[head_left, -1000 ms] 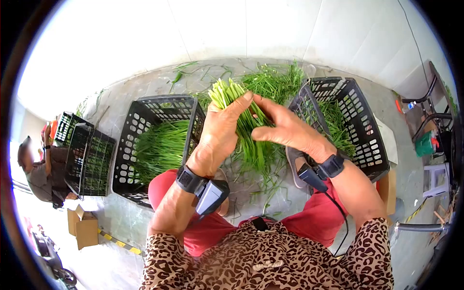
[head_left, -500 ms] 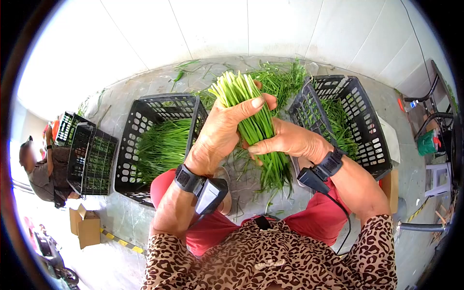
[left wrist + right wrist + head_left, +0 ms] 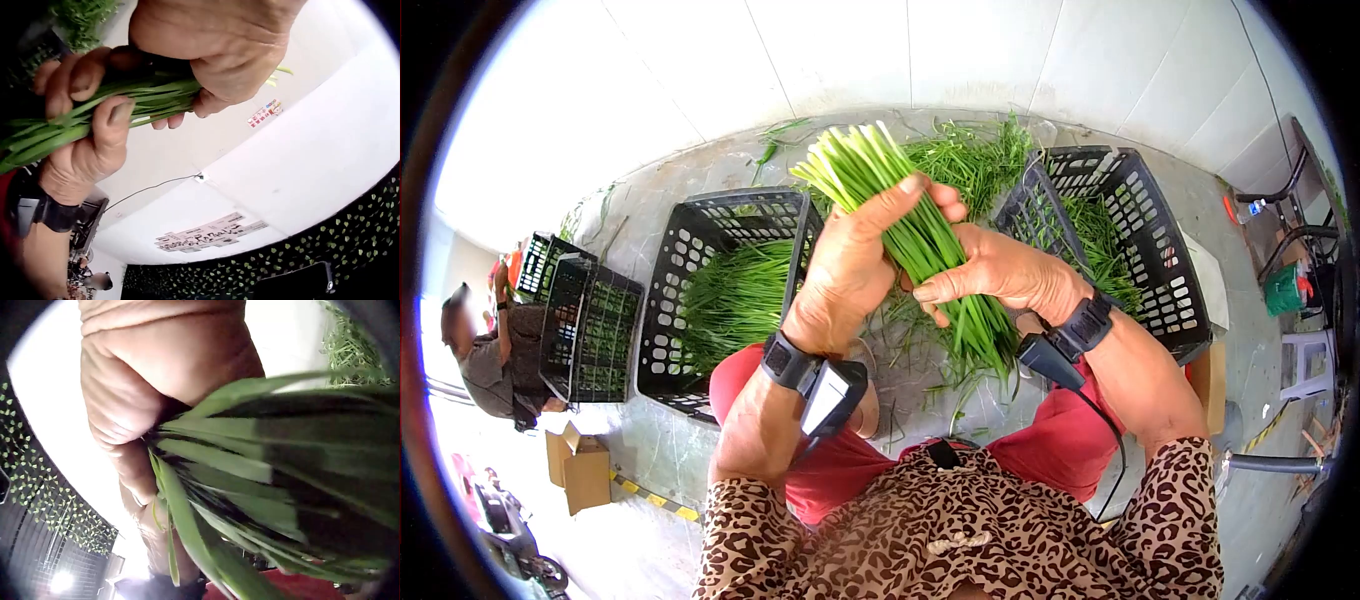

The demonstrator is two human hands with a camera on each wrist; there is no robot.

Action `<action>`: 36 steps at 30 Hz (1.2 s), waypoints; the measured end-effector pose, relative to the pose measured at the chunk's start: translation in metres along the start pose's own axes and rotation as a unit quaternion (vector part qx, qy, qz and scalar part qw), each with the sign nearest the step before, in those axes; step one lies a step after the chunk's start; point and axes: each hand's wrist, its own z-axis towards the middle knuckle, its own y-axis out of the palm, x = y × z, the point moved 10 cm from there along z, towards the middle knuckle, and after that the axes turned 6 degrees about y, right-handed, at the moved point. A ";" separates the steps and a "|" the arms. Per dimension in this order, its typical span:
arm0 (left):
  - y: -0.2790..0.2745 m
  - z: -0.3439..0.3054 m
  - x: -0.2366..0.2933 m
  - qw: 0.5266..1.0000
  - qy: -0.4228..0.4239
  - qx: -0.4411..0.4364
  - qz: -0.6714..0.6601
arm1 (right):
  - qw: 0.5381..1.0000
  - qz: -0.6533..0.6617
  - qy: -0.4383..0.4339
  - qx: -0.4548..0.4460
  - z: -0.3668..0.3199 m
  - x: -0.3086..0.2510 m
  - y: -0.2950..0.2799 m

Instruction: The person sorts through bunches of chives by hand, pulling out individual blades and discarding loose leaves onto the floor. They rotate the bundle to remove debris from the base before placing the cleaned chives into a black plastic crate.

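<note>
A person's left hand (image 3: 850,265) and right hand (image 3: 1020,272) grasp a bunch of green stalks (image 3: 920,240), pale ends (image 3: 840,165) toward eleven o'clock, leafy tips (image 3: 988,345) toward five, between black crates (image 3: 662,305) at nine and three.

The bunch (image 3: 925,240) is made up of long, slim green stalks, whitish-yellow at their slightly uneven ends. It is gripped near the pale ends by the left hand (image 3: 850,255) and farther down by the right hand (image 3: 1020,272). It is held aslant, pale ends toward the head view's upper left, flat leaves loosely fanned at the lower right.
</note>
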 end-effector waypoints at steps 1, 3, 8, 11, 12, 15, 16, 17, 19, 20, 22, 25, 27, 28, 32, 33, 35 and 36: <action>-0.003 0.001 0.007 1.000 -0.001 0.015 -0.020 | 1.000 -0.007 0.008 -0.005 0.002 0.005 -0.002; -0.015 0.007 0.021 0.995 0.026 0.027 -0.090 | 0.999 -0.013 0.033 -0.010 0.000 0.010 -0.004; -0.046 0.012 0.063 0.978 0.105 0.066 -0.166 | 0.988 -0.110 0.098 0.038 -0.011 0.021 -0.026; -0.054 0.012 0.075 0.975 0.125 0.082 -0.166 | 0.974 -0.182 0.123 0.055 -0.015 0.029 -0.043; -0.056 0.012 0.078 0.974 0.132 0.090 -0.163 | 0.964 -0.213 0.140 0.074 -0.018 0.031 -0.050; -0.059 0.012 0.082 0.973 0.133 0.080 -0.170 | 0.942 -0.250 0.190 0.116 -0.027 0.044 -0.070; -0.059 0.012 0.082 0.973 0.132 0.078 -0.174 | 0.933 -0.249 0.220 0.141 -0.032 0.050 -0.078; -0.061 0.011 0.084 0.973 0.137 0.079 -0.168 | 0.912 -0.297 0.240 0.153 -0.037 0.053 -0.086; -0.062 0.011 0.087 0.974 0.145 0.079 -0.157 | 0.861 -0.387 0.278 0.180 -0.047 0.057 -0.104; -0.062 0.011 0.088 0.974 0.148 0.079 -0.152 | 0.851 -0.410 0.266 0.191 -0.050 0.055 -0.111; -0.055 0.010 0.081 0.981 0.132 0.076 -0.123 | 0.830 -0.456 0.241 0.210 -0.053 0.054 -0.127; -0.043 0.009 0.064 0.991 0.086 0.076 -0.072 | 0.747 -0.573 0.107 0.319 -0.059 0.016 -0.146; -0.032 0.006 0.051 0.996 0.058 0.072 0.012 | 0.753 -0.537 0.124 0.360 -0.065 0.001 -0.153; -0.028 0.004 0.043 0.995 0.042 0.066 0.054 | 0.808 -0.453 0.083 0.368 -0.064 -0.003 -0.153; -0.002 -0.004 -0.005 0.993 -0.061 0.016 0.099 | 0.911 -0.235 -0.053 0.334 -0.062 -0.030 -0.123; 0.006 -0.006 -0.017 0.992 -0.077 -0.028 0.097 | 0.920 -0.205 -0.081 0.324 -0.060 -0.036 -0.113; 0.016 -0.013 -0.040 0.986 -0.123 -0.067 0.085 | 0.934 -0.167 -0.122 0.292 -0.054 -0.048 -0.098; 0.018 -0.018 -0.051 0.983 -0.157 -0.066 0.067 | 0.939 -0.158 -0.138 0.271 -0.051 -0.053 -0.091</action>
